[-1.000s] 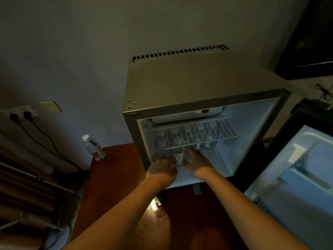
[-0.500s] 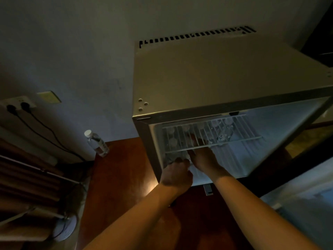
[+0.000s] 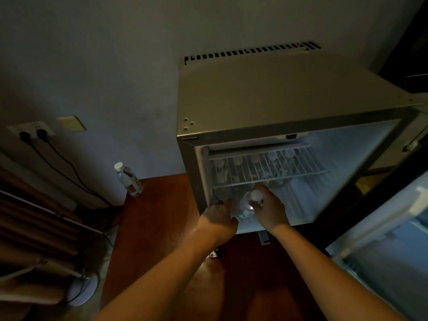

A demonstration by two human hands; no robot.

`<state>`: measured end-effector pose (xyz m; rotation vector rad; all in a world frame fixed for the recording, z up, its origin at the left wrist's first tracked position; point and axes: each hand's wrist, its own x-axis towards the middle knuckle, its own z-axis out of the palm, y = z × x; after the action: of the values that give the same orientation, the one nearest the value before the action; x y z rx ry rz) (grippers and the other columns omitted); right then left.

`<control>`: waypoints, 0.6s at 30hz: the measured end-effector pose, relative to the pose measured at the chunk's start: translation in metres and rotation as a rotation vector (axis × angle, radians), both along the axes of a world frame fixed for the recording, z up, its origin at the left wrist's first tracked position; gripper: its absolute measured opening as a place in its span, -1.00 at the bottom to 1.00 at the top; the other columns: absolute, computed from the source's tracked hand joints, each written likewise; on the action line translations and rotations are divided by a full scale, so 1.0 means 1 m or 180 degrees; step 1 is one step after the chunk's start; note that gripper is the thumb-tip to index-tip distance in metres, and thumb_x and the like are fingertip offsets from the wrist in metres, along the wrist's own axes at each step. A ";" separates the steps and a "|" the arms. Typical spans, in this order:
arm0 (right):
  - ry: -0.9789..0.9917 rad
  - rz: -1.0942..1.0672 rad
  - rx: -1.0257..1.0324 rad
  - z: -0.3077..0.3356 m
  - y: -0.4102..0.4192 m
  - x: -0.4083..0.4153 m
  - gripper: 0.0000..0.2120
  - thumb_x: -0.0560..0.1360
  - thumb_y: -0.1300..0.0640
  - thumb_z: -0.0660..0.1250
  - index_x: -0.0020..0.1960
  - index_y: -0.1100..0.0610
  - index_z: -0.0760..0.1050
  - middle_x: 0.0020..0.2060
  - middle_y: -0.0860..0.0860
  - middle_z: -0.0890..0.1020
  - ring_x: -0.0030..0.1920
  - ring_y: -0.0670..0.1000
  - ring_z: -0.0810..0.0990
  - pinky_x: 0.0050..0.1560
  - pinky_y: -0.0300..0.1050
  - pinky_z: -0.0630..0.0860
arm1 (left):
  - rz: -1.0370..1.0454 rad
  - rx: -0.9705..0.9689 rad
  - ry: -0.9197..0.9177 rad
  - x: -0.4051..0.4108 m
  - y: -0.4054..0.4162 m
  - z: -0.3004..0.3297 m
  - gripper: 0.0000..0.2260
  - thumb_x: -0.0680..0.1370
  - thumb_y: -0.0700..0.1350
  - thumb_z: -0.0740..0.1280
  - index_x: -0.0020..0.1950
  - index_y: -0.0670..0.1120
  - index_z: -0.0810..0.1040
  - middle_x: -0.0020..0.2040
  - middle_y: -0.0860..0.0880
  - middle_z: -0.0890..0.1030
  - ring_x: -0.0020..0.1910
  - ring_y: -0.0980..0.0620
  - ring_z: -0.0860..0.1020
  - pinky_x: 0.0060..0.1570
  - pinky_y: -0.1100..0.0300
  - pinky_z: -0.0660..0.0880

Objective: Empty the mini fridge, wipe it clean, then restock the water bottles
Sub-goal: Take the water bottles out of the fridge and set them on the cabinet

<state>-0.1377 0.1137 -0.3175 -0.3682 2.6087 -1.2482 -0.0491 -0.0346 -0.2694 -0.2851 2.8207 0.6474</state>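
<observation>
1. Both arms reach forward and down from the bottom of the view into the open mini fridge (image 3: 266, 93), forearms angling toward each other at the lower compartment.
2. The right hand (image 3: 271, 210) sits under the front edge of the wire shelf (image 3: 278, 174), back of the hand up, fingers curled round a water bottle (image 3: 249, 205) just below its white cap (image 3: 256, 195).
3. That bottle lies tilted, cap toward the camera, right between the two hands at the fridge's front left.
4. The left hand (image 3: 220, 216) is just beside it at the left inner wall, knuckles up, fingers curled in toward the bottle's body; they seem to touch it, but whether they grip it I cannot tell.
5. More bottles (image 3: 254, 167) stand in rows behind the shelf wires, caps pale in the fridge light.
6. The fridge door (image 3: 382, 246) hangs open at lower right.
7. One lone bottle (image 3: 128, 179) stands upright on the reddish wooden floor (image 3: 157, 228) by the wall, well left of the fridge.
8. Two plugs sit in a wall socket (image 3: 32, 132) at far left, cords trailing down.
</observation>
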 end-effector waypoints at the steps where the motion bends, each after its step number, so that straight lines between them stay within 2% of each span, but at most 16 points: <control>1: -0.0015 -0.0013 0.0049 0.001 0.001 0.005 -0.70 0.55 0.12 0.36 0.26 0.00 0.45 0.15 0.01 0.59 0.16 0.09 0.56 0.01 -0.19 0.39 | 0.0017 -0.0029 0.0004 0.004 0.000 0.000 -0.57 0.62 -0.04 0.22 0.49 0.03 0.28 0.34 -0.14 0.51 0.21 -0.18 0.57 0.17 0.03 0.54; 4: -0.0084 0.0000 0.0231 0.007 0.005 0.023 -0.74 0.47 0.05 0.43 0.13 -0.05 0.48 0.04 -0.03 0.61 0.06 0.07 0.59 -0.04 -0.13 0.48 | 0.0147 0.0066 0.0026 0.020 0.002 -0.003 -0.57 0.59 -0.01 0.26 0.45 0.12 0.27 0.34 -0.11 0.51 0.15 -0.16 0.59 0.09 0.00 0.60; 6: -0.0050 0.0054 0.0105 0.009 0.007 0.038 -0.77 0.44 0.02 0.44 0.05 -0.09 0.47 -0.04 -0.06 0.62 0.00 0.04 0.60 -0.04 -0.06 0.56 | 0.0299 0.0144 0.0008 0.032 0.004 -0.010 -0.48 0.57 -0.01 0.29 0.50 0.15 0.20 0.39 -0.09 0.48 0.21 -0.13 0.57 0.12 0.03 0.59; 8: 0.0103 0.0103 -0.0037 0.011 0.007 0.054 -0.78 0.43 0.02 0.44 0.02 -0.09 0.47 -0.10 -0.09 0.62 -0.04 0.00 0.60 -0.07 -0.09 0.56 | 0.0430 0.0191 -0.0048 0.044 0.005 -0.019 -0.39 0.55 -0.03 0.32 0.54 0.16 0.14 0.42 -0.10 0.45 0.26 -0.12 0.54 0.17 0.03 0.57; 10: 0.0219 0.0163 -0.0074 0.018 0.004 0.069 -0.78 0.44 0.02 0.45 0.04 -0.09 0.49 -0.10 -0.08 0.62 -0.06 0.00 0.59 -0.12 -0.14 0.52 | 0.0521 0.0237 -0.0105 0.055 0.006 -0.025 -0.37 0.54 -0.05 0.35 0.54 0.13 0.14 0.39 -0.11 0.46 0.24 -0.10 0.55 0.17 0.03 0.57; 13: 0.0210 0.0291 -0.0182 0.031 -0.006 0.088 -0.74 0.44 -0.01 0.47 0.09 -0.10 0.51 -0.06 -0.10 0.63 -0.04 -0.04 0.57 -0.09 -0.15 0.51 | 0.0655 0.0294 -0.0050 0.074 0.001 -0.032 -0.42 0.49 0.02 0.44 0.44 0.09 0.26 0.28 -0.03 0.50 0.16 -0.02 0.54 0.09 0.10 0.57; 16: 0.0210 0.0427 -0.0276 0.039 -0.019 0.105 -0.66 0.45 -0.02 0.45 0.21 -0.08 0.51 0.04 -0.10 0.62 0.03 -0.05 0.57 -0.07 -0.22 0.48 | 0.0826 0.0340 0.0113 0.096 -0.008 -0.031 -0.45 0.44 0.09 0.48 0.33 0.15 0.29 0.22 0.05 0.49 0.14 0.02 0.53 0.09 0.08 0.57; 18: 0.0225 0.0542 -0.0318 0.046 -0.029 0.116 -0.64 0.45 -0.02 0.45 0.22 -0.08 0.50 0.05 -0.10 0.62 0.05 -0.05 0.58 -0.06 -0.20 0.52 | 0.0955 0.0357 0.0179 0.110 -0.015 -0.030 -0.40 0.42 0.11 0.50 0.36 0.17 0.27 0.24 0.06 0.48 0.17 0.02 0.52 0.13 0.06 0.56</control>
<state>-0.0221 0.0849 -0.2714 -0.6492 2.5157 -1.3320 0.0605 -0.0501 -0.2996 -0.6878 2.8053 0.8839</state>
